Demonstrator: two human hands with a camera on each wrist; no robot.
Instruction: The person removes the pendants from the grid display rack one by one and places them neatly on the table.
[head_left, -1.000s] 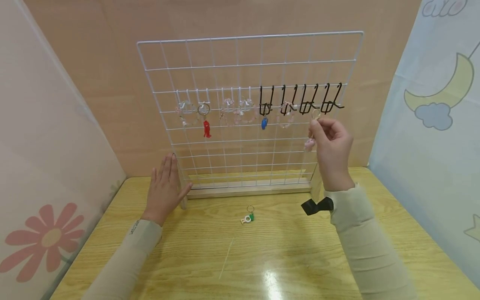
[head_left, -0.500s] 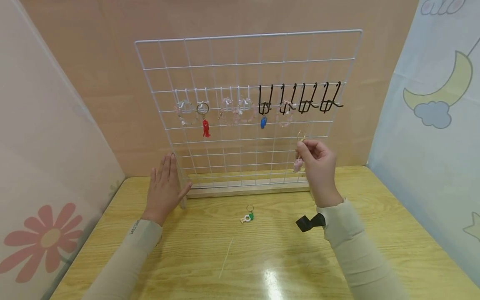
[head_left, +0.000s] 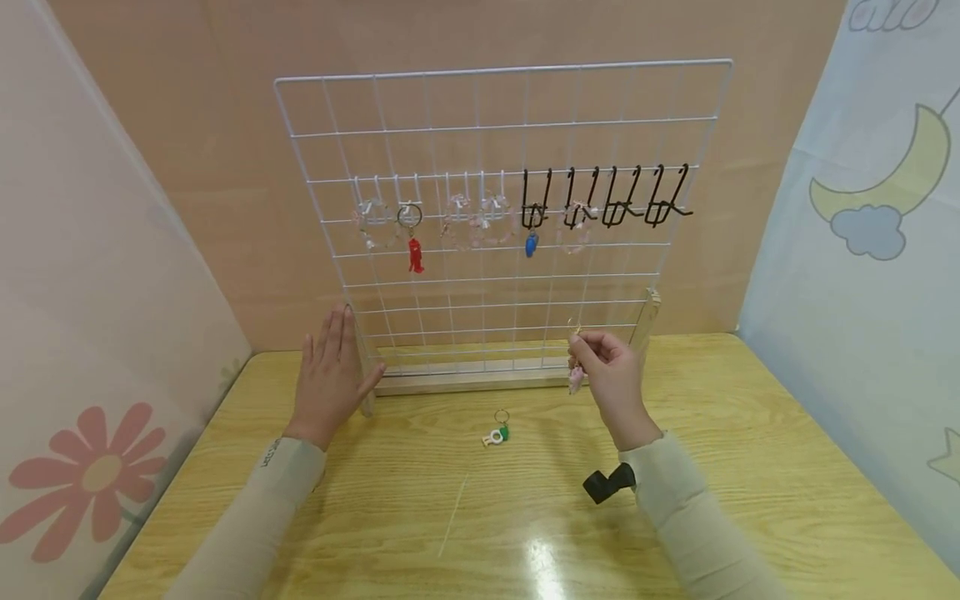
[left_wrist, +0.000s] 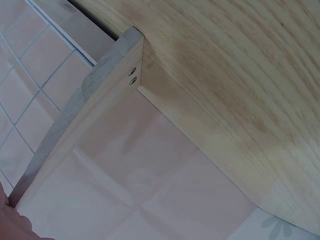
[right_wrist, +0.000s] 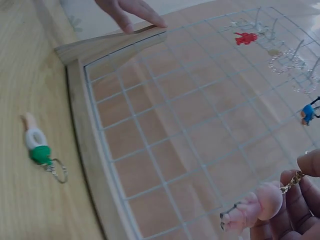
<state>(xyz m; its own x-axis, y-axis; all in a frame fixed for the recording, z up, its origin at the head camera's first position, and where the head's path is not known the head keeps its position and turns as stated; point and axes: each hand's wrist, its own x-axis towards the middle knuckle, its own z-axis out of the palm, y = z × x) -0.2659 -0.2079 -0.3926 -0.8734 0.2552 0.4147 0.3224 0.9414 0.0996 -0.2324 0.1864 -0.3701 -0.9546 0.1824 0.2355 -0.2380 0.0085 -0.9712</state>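
My right hand [head_left: 617, 387] pinches a pink figure keychain [right_wrist: 255, 205] by its gold chain, with the figure dangling below the fingers, in front of the rack's lower right part. The white wire grid rack [head_left: 480, 287] stands upright in a wooden base. My left hand [head_left: 326, 379] lies with straight fingers against the rack's left wooden post [left_wrist: 80, 107]. On the table in front of the base lies a keychain with a green and white figure [head_left: 497, 435]. A red figure keychain [head_left: 416, 254] and a blue one [head_left: 532, 243] hang from hooks on the grid.
Black hooks [head_left: 658, 208] line the grid's right half and white hooks [head_left: 459, 200] its left half. Pale bead bracelets [head_left: 576, 229] hang from some of them. Patterned panels [head_left: 862, 275] enclose the wooden table [head_left: 405, 517] on both sides.
My right hand has come down and to the left from the black hooks at the right, the pink keychain still pinched in it. The left hand stays at the post.
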